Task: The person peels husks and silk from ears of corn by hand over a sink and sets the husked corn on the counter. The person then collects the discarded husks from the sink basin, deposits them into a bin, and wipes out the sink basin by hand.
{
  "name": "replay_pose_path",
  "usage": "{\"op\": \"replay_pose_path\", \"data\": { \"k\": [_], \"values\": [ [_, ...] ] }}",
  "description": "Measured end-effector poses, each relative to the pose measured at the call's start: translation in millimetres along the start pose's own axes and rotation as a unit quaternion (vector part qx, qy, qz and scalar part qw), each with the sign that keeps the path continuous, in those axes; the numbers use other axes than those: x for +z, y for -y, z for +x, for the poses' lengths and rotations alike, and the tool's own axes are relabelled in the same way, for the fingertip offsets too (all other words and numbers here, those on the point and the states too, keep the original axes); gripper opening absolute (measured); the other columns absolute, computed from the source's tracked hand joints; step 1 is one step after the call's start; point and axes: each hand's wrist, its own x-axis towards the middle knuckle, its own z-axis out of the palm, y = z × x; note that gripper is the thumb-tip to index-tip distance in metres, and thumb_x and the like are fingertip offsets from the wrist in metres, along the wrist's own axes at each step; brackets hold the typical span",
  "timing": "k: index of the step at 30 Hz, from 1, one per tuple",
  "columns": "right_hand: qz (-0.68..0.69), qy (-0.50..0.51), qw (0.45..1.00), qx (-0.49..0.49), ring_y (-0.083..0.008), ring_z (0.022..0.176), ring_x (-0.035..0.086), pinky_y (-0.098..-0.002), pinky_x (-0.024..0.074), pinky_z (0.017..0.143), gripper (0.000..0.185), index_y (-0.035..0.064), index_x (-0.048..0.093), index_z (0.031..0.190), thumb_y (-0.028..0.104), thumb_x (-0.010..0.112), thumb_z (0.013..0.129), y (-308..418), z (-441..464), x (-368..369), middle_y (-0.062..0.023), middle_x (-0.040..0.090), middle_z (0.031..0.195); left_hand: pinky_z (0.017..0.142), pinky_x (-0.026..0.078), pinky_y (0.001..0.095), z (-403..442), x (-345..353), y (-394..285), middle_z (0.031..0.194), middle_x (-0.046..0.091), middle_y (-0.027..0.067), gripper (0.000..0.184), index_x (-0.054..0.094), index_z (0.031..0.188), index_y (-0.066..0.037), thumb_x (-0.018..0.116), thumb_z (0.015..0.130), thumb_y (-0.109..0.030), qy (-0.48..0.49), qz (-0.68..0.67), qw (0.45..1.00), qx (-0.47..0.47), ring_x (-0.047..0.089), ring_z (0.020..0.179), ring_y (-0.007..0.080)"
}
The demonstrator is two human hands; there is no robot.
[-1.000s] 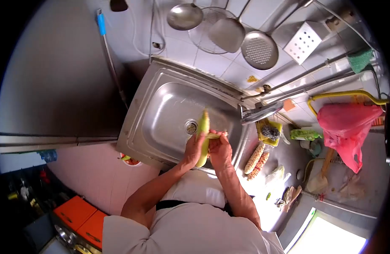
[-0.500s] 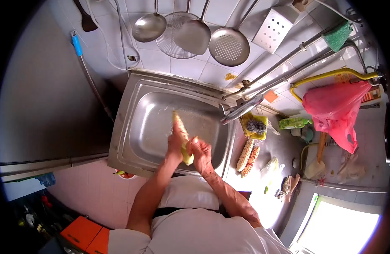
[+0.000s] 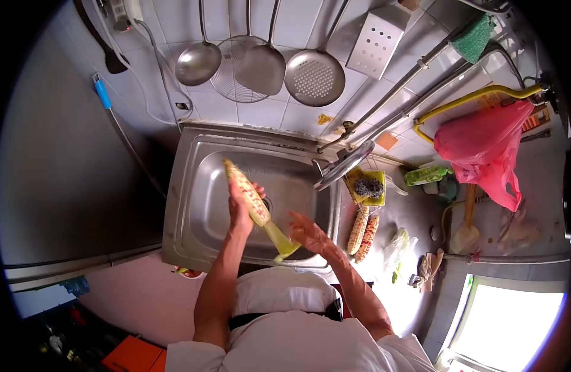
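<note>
Left grip (image 3: 238,214) clamped round corn (image 3: 248,194), axis slanting — tip forward-left (right grip (image 3: 311,235) apart)

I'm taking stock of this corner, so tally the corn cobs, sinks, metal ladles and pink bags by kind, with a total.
Corn cobs: 3 (1 in the left hand, 2 on the counter)
Sink: 1
Metal ladle: 1
Pink bag: 1
Total: 6

The left grip (image 3: 239,212) holds a corn cob (image 3: 252,201) over the sink (image 3: 294,177).
</note>
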Motion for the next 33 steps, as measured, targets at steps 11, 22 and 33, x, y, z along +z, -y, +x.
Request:
{"op": "replay_pose_path", "data": {
  "k": [11,22,33],
  "values": [
    [-0.060,-0.104,0.992,0.031,-0.0313,0.101,0.064,-0.0417,0.0502,0.085,0.064,0.0053,0.049,0.127,0.038,0.083,0.084,29.3,25.1,29.7,-0.0153,0.065,0.110,0.089,0.056,0.0385,-33.4,46.4,-4.3,0.114,0.068,0.0163,0.062,0.055,0.132,0.005,0.043,0.107,-0.051,0.117,0.185,0.967,0.134,0.070,0.100,0.0249],
    [-0.191,-0.226,0.953,-0.061,-0.0408,0.104,0.062,-0.0488,0.0501,0.086,0.057,0.0091,0.051,0.127,0.024,0.082,0.081,31.5,8.1,33.3,-0.0176,0.060,0.111,0.089,0.057,0.0408,-46.9,40.8,-38.8,0.105,0.073,0.0197,0.058,0.064,0.120,0.005,0.042,0.108,-0.047,0.156,0.293,0.938,0.097,0.072,0.100,0.0280],
    [-0.343,-0.318,0.876,-0.122,-0.0445,0.133,0.043,-0.0493,0.0357,0.113,0.065,0.0049,0.045,0.142,0.002,0.066,0.081,31.8,25.2,17.6,-0.0230,0.052,0.136,0.080,0.060,0.0459,-59.9,57.5,-26.9,0.081,0.073,0.0155,0.042,0.060,0.091,-0.005,0.056,0.103,-0.045,0.112,-0.008,0.993,-0.023,0.074,0.083,0.0336]
  ]
}}
